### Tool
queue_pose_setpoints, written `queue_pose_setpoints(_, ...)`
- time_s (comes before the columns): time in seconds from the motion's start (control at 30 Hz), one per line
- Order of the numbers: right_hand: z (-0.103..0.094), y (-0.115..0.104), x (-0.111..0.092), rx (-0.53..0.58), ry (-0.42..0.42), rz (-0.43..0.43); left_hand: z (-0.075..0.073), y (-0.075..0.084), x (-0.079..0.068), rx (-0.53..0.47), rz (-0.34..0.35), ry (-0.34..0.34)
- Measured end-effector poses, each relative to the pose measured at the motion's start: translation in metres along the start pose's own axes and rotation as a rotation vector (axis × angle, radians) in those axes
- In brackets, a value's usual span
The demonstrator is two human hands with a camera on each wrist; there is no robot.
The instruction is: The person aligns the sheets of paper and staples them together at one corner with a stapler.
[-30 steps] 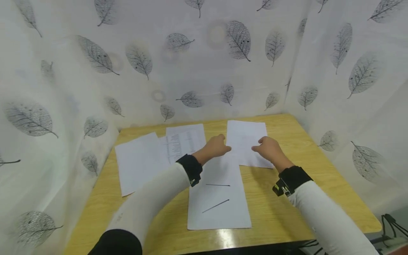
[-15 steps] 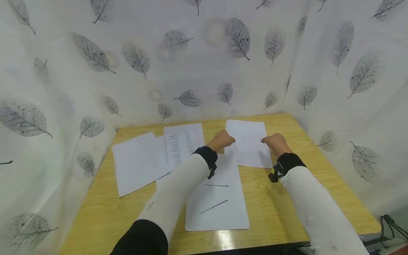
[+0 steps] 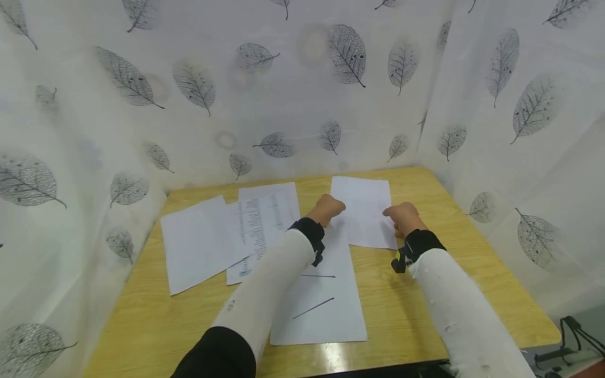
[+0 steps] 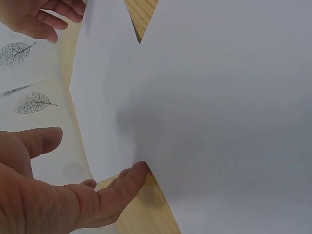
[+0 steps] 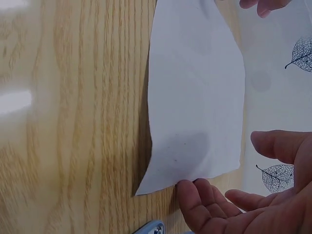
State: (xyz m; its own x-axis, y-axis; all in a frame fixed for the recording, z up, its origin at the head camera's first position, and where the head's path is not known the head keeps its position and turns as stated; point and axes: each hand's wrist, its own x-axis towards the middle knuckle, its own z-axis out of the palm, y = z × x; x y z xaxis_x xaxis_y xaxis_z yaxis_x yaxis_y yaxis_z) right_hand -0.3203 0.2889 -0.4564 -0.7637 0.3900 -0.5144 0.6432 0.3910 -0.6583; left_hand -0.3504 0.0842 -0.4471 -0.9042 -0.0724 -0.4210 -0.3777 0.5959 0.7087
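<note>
A white sheet of paper (image 3: 364,212) lies at the back right of the table, between both hands. My left hand (image 3: 327,209) is at its left edge; in the left wrist view the fingertips touch the paper's edge and the thumb stands apart. My right hand (image 3: 405,216) is at the right edge. In the right wrist view its curved fingers (image 5: 192,200) touch the sheet's short edge, thumb raised away from it. A second white sheet (image 3: 326,320) with two thin dark lines lies in front, its far end near the first sheet.
Left on the wooden table (image 3: 137,320) lie a blank sheet (image 3: 200,247) and overlapping sheets with printed columns (image 3: 257,226). A leaf-patterned curtain (image 3: 293,105) surrounds the back and sides. A blue-rimmed object (image 5: 153,228) shows partly in the right wrist view. Dark cables (image 3: 576,336) hang at right.
My left hand has moved slightly right, to the sheet's left edge; my right hand has shifted outward to its right edge. The sheets hold their places while the head view shifts a little.
</note>
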Motion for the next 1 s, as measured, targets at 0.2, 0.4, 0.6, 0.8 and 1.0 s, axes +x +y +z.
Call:
queue_pose_setpoints(0.2, 0.003, 0.0, -0.007, 0.027, 0.036, -0.028, 0.005, 0.003, 0.0, -0.055, -0.056, 0.049)
queue_pose_setpoints(0.4, 0.004, 0.001, -0.008, 0.044, 0.118, -0.074, 0.011, 0.001, 0.011, -0.025, -0.041, 0.059)
queue_pose_setpoints(0.6, 0.001, 0.003, -0.006, 0.049, 0.258, -0.222, 0.015, -0.003, 0.015, -0.085, 0.118, 0.097)
queue_pose_setpoints(0.8, -0.001, -0.001, -0.008, 0.131, 0.318, -0.328, 0.016, -0.003, 0.016, -0.192, 0.282, 0.104)
queue_pose_setpoints(1.0, -0.004, -0.01, -0.013, 0.194, 0.402, -0.429, 0.01, 0.01, 0.02, -0.148, 0.42, 0.191)
